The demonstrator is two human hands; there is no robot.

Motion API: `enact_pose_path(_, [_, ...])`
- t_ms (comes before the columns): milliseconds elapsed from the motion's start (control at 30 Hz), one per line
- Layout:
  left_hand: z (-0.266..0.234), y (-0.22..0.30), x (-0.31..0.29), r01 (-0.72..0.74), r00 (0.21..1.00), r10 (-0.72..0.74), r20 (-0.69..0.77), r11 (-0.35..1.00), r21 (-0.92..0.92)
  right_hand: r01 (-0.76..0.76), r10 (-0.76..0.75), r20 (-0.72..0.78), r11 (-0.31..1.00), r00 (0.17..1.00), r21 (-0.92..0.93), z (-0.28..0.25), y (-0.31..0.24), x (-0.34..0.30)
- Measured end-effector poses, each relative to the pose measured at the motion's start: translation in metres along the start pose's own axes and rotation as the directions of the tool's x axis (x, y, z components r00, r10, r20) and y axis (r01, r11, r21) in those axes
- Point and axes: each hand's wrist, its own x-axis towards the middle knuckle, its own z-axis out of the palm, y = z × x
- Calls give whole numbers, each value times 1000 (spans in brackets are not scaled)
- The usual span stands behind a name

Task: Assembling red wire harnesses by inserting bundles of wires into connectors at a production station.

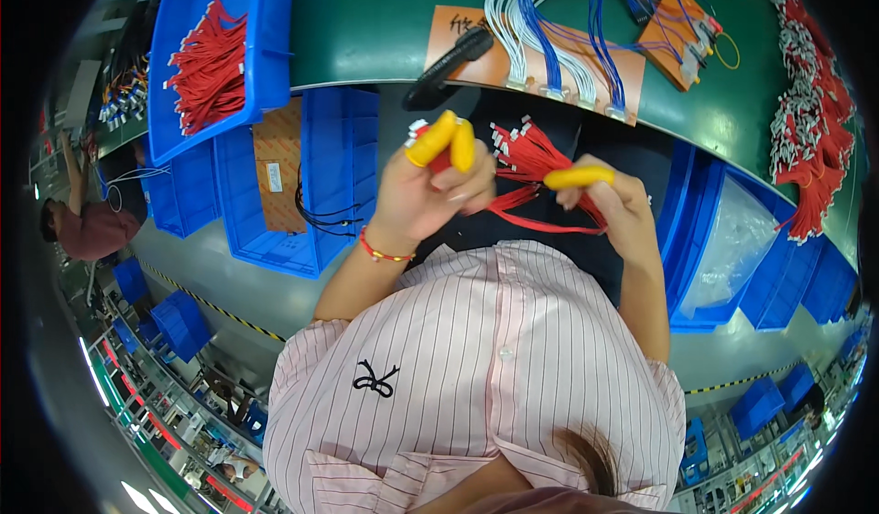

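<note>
My left hand (423,192), with yellow finger covers on two fingertips, is closed in a pinch. A white connector (416,129) with a bit of red shows at its fingertips, and red wire shows between the fingers. Further right, my right hand (623,214), with a yellow cover on one finger, is closed around a bundle of red wires (540,152). White connectors at the bundle's ends fan out up and to the left. A loop of red wire (540,225) hangs below, between the two hands. Both hands are in front of my striped shirt, below the green table's edge.
On the green table (357,29) lie an orange board (586,65) with white and blue cables, a black handle-shaped object (449,67) and an orange block (676,38). A blue bin (265,56) of red wires stands left; a red wire pile (810,139) hangs over the right edge.
</note>
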Motion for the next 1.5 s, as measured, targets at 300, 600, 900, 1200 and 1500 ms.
enact_pose_path(300, [-19,-5,-14,133,951,33,-309,855,502,135,-260,-57,663,964,-737,18,30,27])
enact_pose_path(600, [6,-31,12,36,960,199,-198,613,789,141,-225,-175,908,959,-394,30,-12,19])
enact_pose_path(900, [1,-33,18,33,988,56,-146,840,542,-450,370,256,717,893,532,7,-25,19])
enact_pose_path(1200, [-3,-15,31,-74,960,200,-194,856,512,-141,257,-210,883,943,448,-56,1,-14])
enact_pose_path(1500, [-3,-12,38,-96,921,310,-235,768,633,2,86,-136,840,987,543,-19,5,-1])
